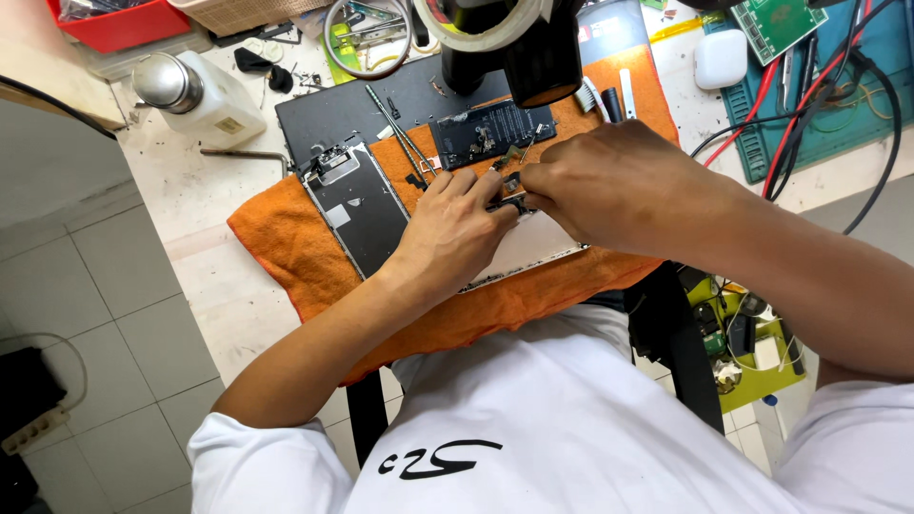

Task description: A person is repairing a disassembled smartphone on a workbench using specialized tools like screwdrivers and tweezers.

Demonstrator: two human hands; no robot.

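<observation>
On the orange cloth [286, 249] at the near edge of the counter [205, 276] lies an opened phone body [535, 246], pale and flat, its long side running left to right; most of it is covered by the two hands working over it. Just left of it rests the detached screen panel [357, 205], dark grey with a metal backing plate, tilted slightly. Beyond the hands sits a dark circuit board [490, 130] on the cloth, and a pair of thin tweezers [398, 128] lies slantwise between the panel and the board.

The cloth partly overlaps a black mat [367, 100]. The counter is a pale, speckled surface strewn with small screws and scraps. A white plastic bottle with a metal cap [195, 95] stands at the far left, a red tray [119, 21] behind it. To the right are a green mat [838, 95], a white earbud case [721, 59] and red and black cables [809, 105]. A black lens housing [519, 43] hangs over the work. Grey floor tiles [105, 295] show at the left.

The left hand [452, 233] lies palm down on the phone body, fingers curled close and pressing at its top edge. The right hand [600, 186] is pinched narrow, fingertips drawn together on a small dark part [511, 181] at the same edge; what that part is I cannot tell.
</observation>
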